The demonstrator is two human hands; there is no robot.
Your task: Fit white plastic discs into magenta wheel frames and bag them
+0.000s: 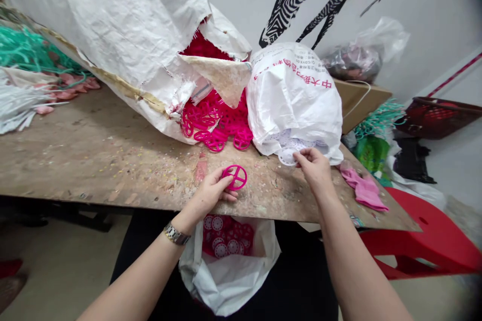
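My left hand (214, 189) pinches a pink plastic spoked ring (239, 184) over the tabletop. In my right hand (313, 163) is a white perforated disc (287, 156), gripped at its edge by the mouth of a white printed bag (291, 95). More white discs show inside that bag's opening. A heap of pink spoked rings (222, 120) spills from a large torn white sack (124, 25) in front of my left hand. Below the table edge, an open white sack (233, 281) holds pink rings with white discs on them.
The worn wooden table (94, 160) ends just in front of me. A pink cloth (363, 188) lies near its right end, above a red stool (433, 235). Green strands (33, 52) and white strips (22, 103) lie at left; a cardboard box (361, 98) stands at right.
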